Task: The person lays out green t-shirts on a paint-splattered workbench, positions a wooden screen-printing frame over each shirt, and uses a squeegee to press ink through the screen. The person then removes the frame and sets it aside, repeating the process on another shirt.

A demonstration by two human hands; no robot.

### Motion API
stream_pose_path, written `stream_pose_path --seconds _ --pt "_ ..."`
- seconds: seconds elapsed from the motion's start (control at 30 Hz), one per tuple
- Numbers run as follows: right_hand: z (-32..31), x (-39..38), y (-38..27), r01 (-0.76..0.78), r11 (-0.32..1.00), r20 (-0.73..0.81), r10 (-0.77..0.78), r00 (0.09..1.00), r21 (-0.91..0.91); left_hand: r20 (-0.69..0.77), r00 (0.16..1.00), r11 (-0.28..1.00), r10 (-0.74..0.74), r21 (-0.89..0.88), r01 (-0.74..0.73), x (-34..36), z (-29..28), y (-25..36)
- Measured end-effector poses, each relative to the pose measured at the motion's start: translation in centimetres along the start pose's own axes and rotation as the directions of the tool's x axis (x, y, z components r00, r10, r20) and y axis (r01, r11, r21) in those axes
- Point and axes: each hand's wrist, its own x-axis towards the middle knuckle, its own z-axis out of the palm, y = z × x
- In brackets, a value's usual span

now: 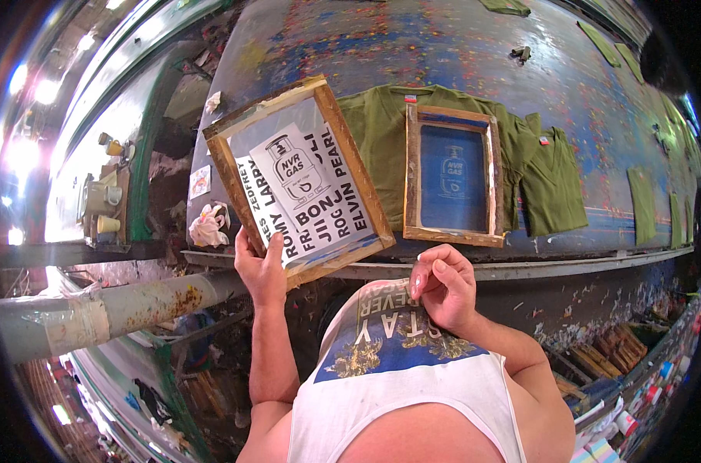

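Observation:
My left hand (pixel 259 266) grips a wooden screen frame (pixel 374 220) by its lower left side, tilted, with printed paper sheets (pixel 292 174) showing lettering and a gas-cylinder drawing on its mesh. My right hand (pixel 443 285) is curled in front of my body, below a second wooden screen (pixel 489 177); whether anything small is in its fingers I cannot make out. That screen has blue mesh with a pale cylinder design and lies on an olive green T-shirt (pixel 366 123). A folded green shirt (pixel 553 197) lies to the right.
The long paint-speckled table (pixel 443 46) has more green pieces (pixel 640 201) along its right and crumpled paper (pixel 209 226) at its left edge. Cups (pixel 108 224) sit on a stand at the left. A rusty pipe (pixel 134 309) runs below it. Wooden frames (pixel 617 347) are stored lower right.

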Motion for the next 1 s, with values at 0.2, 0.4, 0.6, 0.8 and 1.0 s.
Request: stream_pose_path --seconds 0.2,0.4,0.6,0.8,1.0 --pt "0.35 -0.36 0.26 0.005 1.000 -0.010 -0.005 1.000 -0.002 0.002 1.000 1.000 -0.008 0.010 0.008 -0.22 -0.35 0.17" --pt "0.18 -0.45 0.33 -0.015 0.998 -0.049 0.018 0.999 0.065 0.013 1.000 0.999 -0.009 -0.035 0.010 -0.18 -0.33 0.21" --pt "0.38 -0.59 0.31 0.011 0.999 -0.063 -0.009 0.998 0.030 0.015 1.000 1.000 0.005 -0.009 -0.005 -0.13 -0.34 0.22" --pt "0.56 -0.74 0.51 0.017 0.999 -0.044 -0.015 0.999 0.048 0.024 1.000 1.000 0.010 -0.030 -0.009 -0.12 -0.69 0.05" --pt "0.24 -0.72 0.62 0.024 1.000 -0.049 -0.024 0.999 -0.003 0.024 1.000 1.000 0.005 -0.031 -0.004 -0.03 -0.52 0.06"
